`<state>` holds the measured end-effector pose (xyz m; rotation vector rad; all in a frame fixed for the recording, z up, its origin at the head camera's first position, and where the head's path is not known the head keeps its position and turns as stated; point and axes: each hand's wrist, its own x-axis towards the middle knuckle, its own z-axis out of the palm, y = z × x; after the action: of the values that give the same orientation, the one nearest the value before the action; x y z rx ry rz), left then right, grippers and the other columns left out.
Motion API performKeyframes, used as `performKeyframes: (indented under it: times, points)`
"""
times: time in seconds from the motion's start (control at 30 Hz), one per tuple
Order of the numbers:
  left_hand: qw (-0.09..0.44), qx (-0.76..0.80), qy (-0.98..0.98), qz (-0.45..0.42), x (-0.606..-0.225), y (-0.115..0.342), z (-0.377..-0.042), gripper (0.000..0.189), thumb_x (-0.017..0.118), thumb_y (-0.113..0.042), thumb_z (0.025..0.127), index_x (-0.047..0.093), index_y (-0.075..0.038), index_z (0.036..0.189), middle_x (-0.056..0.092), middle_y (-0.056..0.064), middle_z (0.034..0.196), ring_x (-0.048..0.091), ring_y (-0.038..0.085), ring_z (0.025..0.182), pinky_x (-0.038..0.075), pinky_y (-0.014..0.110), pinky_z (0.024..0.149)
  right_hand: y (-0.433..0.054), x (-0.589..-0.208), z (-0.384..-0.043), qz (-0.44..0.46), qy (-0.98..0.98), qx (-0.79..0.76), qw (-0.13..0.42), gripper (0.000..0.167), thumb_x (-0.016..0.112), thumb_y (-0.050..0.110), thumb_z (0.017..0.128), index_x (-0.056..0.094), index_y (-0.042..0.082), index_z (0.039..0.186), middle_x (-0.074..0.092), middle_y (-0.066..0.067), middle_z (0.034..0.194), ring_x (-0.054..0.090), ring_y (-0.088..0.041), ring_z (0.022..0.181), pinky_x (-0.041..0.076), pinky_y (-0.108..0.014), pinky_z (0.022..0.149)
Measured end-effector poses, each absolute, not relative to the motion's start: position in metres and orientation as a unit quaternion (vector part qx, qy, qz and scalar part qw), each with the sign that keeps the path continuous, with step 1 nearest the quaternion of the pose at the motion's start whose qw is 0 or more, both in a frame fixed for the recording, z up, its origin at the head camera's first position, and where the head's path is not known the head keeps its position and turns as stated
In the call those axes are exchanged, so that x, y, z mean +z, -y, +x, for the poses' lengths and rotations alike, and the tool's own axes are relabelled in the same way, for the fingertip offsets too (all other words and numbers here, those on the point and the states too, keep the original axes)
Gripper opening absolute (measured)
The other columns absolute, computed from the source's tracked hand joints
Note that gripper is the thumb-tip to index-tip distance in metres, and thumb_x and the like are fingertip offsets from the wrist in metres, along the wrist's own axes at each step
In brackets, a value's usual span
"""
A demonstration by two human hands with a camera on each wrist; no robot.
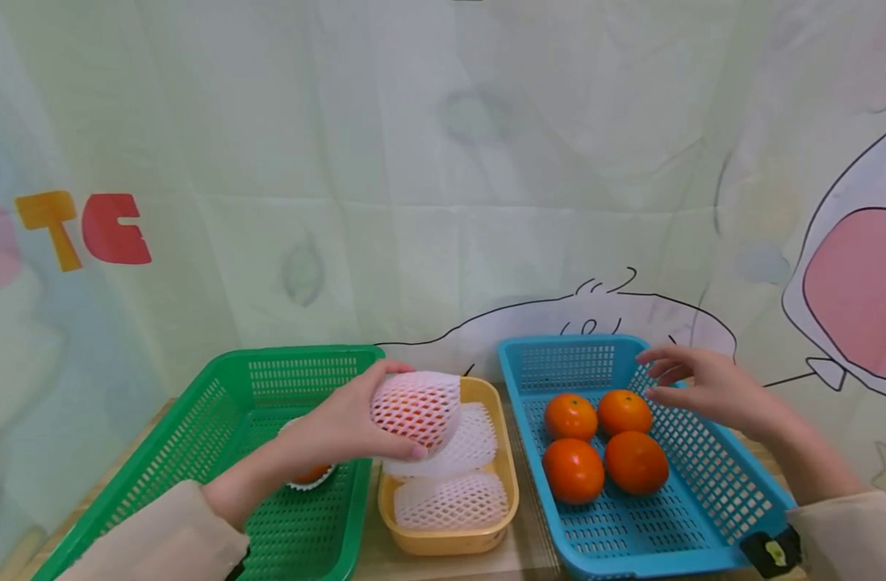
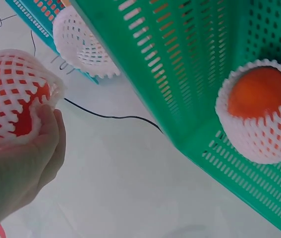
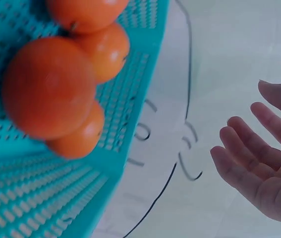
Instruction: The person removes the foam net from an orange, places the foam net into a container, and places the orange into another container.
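In the head view my left hand [image 1: 344, 420] grips an orange wrapped in a white foam net [image 1: 417, 407], held above a yellow basket [image 1: 511, 484]. Bare orange skin shows at the net's open end in the left wrist view. Inside the yellow basket lie white foam nets [image 1: 453, 502]. My right hand [image 1: 708, 391], its fingers loosely bent and holding nothing, hovers over the far right side of a blue basket [image 1: 617, 565]. Several unwrapped oranges [image 1: 574, 470] sit in that basket, just left of the hand.
On the left stands a green basket [image 1: 356, 516] with a netted orange [image 2: 259, 94] in it, partly hidden by my left forearm in the head view. All three baskets share a wooden table [image 1: 523, 557]. Behind them hangs a printed cloth [image 1: 414, 266].
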<state>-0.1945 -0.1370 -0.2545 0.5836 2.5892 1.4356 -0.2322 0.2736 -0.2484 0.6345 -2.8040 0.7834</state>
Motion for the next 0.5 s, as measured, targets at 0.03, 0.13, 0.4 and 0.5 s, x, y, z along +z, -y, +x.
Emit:
performKeyframes:
  times: [0.03, 0.13, 0.4, 0.5]
  points:
    - [0.063, 0.477, -0.855, 0.192, -0.255, 0.135, -0.194, 0.078, 0.083, -0.028, 0.067, 0.039, -0.013, 0.129, 0.054, 0.009, 0.111, 0.055, 0.023, 0.095, 0.05, 0.035, 0.073, -0.27, -0.248, -0.231, 0.217, 0.936, 0.264, 0.082, 0.037, 0.068, 0.018, 0.084, 0.058, 0.004, 0.117, 0.062, -0.009, 0.102, 0.059, -0.027, 0.093, 0.051, -0.04, 0.073]
    - [0.062, 0.478, -0.857, 0.183, -0.256, 0.13, -0.193, 0.08, 0.084, -0.029, 0.065, 0.04, -0.015, 0.129, 0.054, 0.008, 0.111, 0.055, 0.022, 0.094, 0.05, 0.035, 0.072, -0.261, -0.247, -0.23, 0.23, 0.93, 0.276, 0.082, 0.038, 0.068, 0.019, 0.085, 0.057, 0.005, 0.118, 0.062, -0.007, 0.102, 0.058, -0.024, 0.092, 0.05, -0.035, 0.072]
    - [0.061, 0.471, -0.861, 0.181, -0.256, 0.121, -0.192, 0.081, 0.085, -0.032, 0.064, 0.04, -0.016, 0.13, 0.054, 0.007, 0.112, 0.055, 0.022, 0.094, 0.051, 0.036, 0.072, -0.241, -0.243, -0.228, 0.263, 0.92, 0.276, 0.087, 0.04, 0.071, 0.017, 0.082, 0.059, 0.007, 0.118, 0.063, -0.004, 0.106, 0.058, -0.021, 0.094, 0.049, -0.03, 0.076]
    - [0.07, 0.479, -0.856, 0.181, -0.257, 0.12, -0.193, 0.081, 0.084, -0.032, 0.065, 0.039, -0.018, 0.131, 0.054, 0.007, 0.113, 0.056, 0.022, 0.094, 0.05, 0.037, 0.073, -0.234, -0.24, -0.227, 0.283, 0.915, 0.276, 0.087, 0.039, 0.071, 0.014, 0.081, 0.06, 0.007, 0.117, 0.063, -0.004, 0.108, 0.057, -0.019, 0.093, 0.049, -0.03, 0.077]
